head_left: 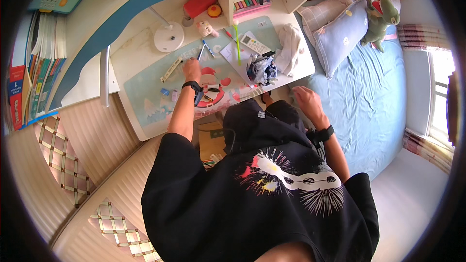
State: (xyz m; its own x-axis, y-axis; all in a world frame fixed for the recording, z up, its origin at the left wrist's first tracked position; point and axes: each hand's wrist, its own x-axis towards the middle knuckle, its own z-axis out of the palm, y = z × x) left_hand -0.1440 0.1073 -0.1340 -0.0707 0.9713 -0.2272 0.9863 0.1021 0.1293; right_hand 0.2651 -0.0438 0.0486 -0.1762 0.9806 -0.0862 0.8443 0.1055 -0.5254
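My left hand (192,70) is over the desk mat, its fingers pinched at the lower end of a blue-and-white pen (201,52). Just right of it lies a blue marker (208,48). A cream ruler-like strip (171,70) rests to the left of the hand. Beyond the desk's right front edge, my right hand (307,101) hangs in the air with curled fingers, and I see nothing in it. Nearest to that hand on the desk is a pen holder (262,69) packed with pens. Several small items, among them a blue piece (165,91), lie near my left forearm.
A white lamp base (169,37), a red pouch (199,4) and a small plush toy (207,29) stand at the back. A remote control (255,43) and a white cloth (290,48) lie to the right. Beside the desk is a blue-sheeted bed (361,102).
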